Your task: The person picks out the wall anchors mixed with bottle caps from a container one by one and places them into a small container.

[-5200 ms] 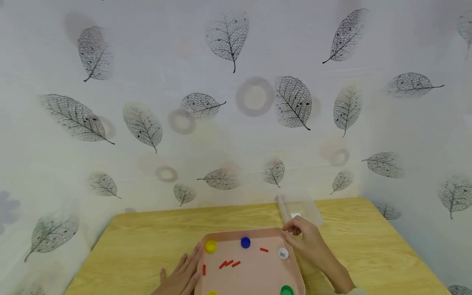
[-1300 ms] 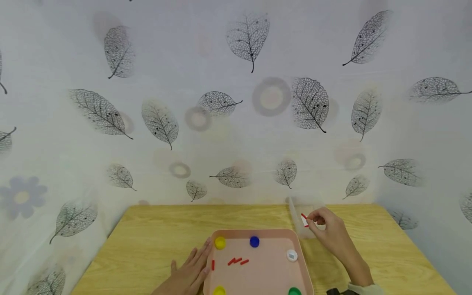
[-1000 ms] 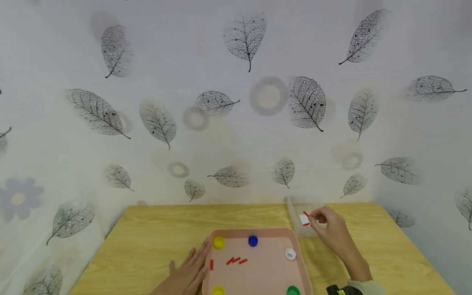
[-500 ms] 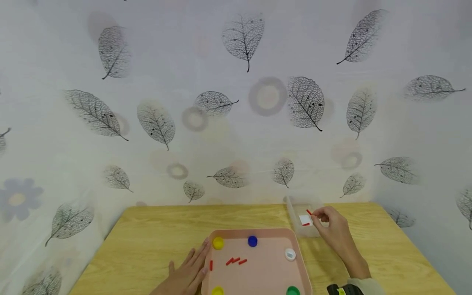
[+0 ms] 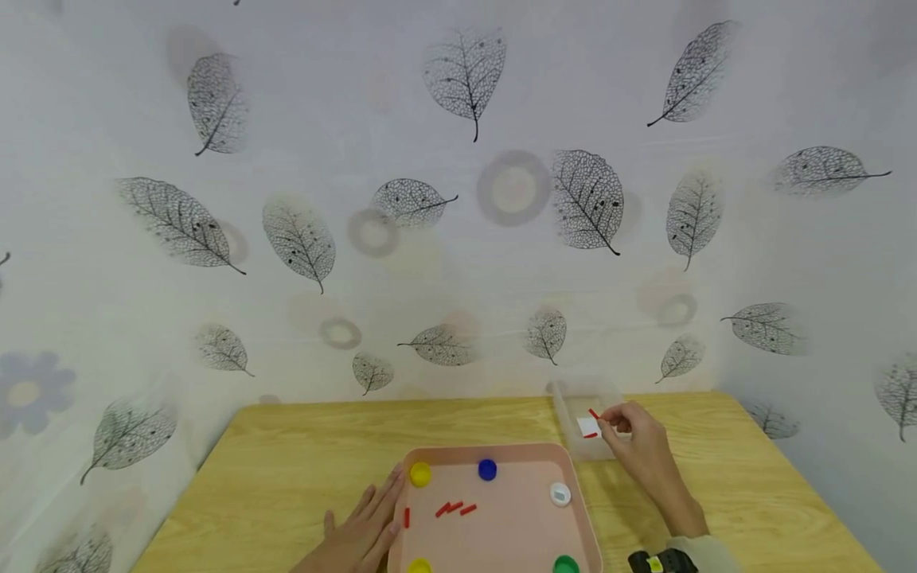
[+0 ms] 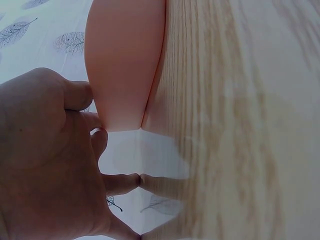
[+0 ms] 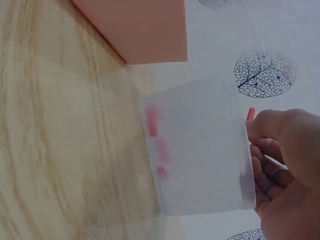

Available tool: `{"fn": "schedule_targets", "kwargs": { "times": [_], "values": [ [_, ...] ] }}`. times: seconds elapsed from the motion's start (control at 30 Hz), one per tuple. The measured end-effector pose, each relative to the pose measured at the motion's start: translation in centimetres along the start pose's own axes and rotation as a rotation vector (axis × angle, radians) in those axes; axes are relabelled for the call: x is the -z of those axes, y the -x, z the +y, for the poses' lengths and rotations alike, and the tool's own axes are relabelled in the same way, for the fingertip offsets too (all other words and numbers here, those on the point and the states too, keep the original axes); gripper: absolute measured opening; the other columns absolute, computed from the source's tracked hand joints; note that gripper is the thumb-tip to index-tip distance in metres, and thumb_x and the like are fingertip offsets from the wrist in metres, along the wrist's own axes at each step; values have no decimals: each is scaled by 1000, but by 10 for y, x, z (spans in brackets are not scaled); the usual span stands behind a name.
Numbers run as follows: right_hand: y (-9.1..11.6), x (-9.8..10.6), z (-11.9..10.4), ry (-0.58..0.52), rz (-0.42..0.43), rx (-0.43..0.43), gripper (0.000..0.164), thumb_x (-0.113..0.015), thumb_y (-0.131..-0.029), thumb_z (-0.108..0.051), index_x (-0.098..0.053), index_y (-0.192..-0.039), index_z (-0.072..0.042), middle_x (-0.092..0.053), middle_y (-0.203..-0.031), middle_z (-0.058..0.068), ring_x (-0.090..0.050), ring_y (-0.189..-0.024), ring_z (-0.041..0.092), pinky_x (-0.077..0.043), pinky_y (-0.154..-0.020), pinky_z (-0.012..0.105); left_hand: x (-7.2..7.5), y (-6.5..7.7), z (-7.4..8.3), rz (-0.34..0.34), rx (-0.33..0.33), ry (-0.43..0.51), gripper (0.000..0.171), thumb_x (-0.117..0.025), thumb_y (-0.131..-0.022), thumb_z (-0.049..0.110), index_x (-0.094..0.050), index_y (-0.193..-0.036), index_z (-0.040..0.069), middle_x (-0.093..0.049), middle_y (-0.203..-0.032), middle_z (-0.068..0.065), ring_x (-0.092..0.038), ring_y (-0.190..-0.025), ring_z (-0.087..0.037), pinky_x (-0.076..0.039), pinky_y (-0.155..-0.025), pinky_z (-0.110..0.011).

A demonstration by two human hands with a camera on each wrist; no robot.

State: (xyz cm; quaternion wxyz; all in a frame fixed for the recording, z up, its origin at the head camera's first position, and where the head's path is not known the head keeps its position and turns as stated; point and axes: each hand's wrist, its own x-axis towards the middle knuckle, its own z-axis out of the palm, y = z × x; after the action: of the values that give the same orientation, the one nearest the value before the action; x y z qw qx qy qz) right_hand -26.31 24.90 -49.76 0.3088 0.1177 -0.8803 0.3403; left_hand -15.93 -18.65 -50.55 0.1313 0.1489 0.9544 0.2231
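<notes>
My right hand (image 5: 641, 446) pinches a short red stick (image 5: 594, 414) between thumb and fingers, over a translucent plastic box (image 5: 566, 418). The right wrist view shows the stick's end (image 7: 251, 114) poking above the box's rim, and blurred red shapes (image 7: 152, 120) through the wall. Inside the box, a white label (image 5: 587, 426) and another red stick (image 5: 591, 435) show. My left hand (image 5: 356, 535) rests with spread fingers along the left side of a pink tray (image 5: 494, 452); its thumb and fingers meet the rim and table in the left wrist view.
Several red sticks (image 5: 455, 506) lie in the tray, one by its left wall. Around the tray's edges sit yellow caps (image 5: 420, 474), a blue cap (image 5: 487, 469), a white cap (image 5: 560, 494) and a green cap (image 5: 566, 565). A leaf-patterned curtain (image 5: 444, 263) rises behind the wooden table (image 5: 315, 442).
My right hand has moved from the tray's far right corner to over the box. The red stick near the white cap has gone from the tray. My left hand stays by the tray.
</notes>
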Motion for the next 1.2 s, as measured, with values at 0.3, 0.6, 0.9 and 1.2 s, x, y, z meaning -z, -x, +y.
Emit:
{"fn": "schedule_targets", "kwargs": {
  "times": [0.3,0.6,0.9,1.2],
  "values": [
    [2,-5,-1,20,3,18,12,-73,-77,1,-65,-81,-9,-60,-77,-1,-54,-69,14,-48,-63,31,0,2,1,-18,12,7,64,-17,-97,61,0,-153,34,-13,-158,-1,-17,-140,-40,2,-80,-85],
    [3,-6,-2,23,-9,-7,11,-71,-80,-1,-65,-81,-10,-59,-78,-1,-55,-70,14,-48,-63,31,1,0,1,0,9,31,62,-19,-98,60,-3,-152,35,-9,-159,4,-17,-139,-41,3,-80,-85],
    [1,-6,-1,21,-12,1,11,-72,-80,-2,-65,-81,-10,-59,-78,0,-58,-70,19,-50,-63,34,2,0,1,13,-4,26,61,-19,-98,59,-3,-152,36,-8,-158,8,-17,-139,-41,3,-80,-86],
    [0,-4,-3,21,-9,8,11,-73,-79,-1,-65,-81,-8,-60,-78,1,-58,-70,18,-51,-63,35,0,-1,-1,26,-15,7,61,-19,-98,59,-2,-152,36,-7,-158,8,-17,-140,-39,2,-80,-86]
  ]
}}
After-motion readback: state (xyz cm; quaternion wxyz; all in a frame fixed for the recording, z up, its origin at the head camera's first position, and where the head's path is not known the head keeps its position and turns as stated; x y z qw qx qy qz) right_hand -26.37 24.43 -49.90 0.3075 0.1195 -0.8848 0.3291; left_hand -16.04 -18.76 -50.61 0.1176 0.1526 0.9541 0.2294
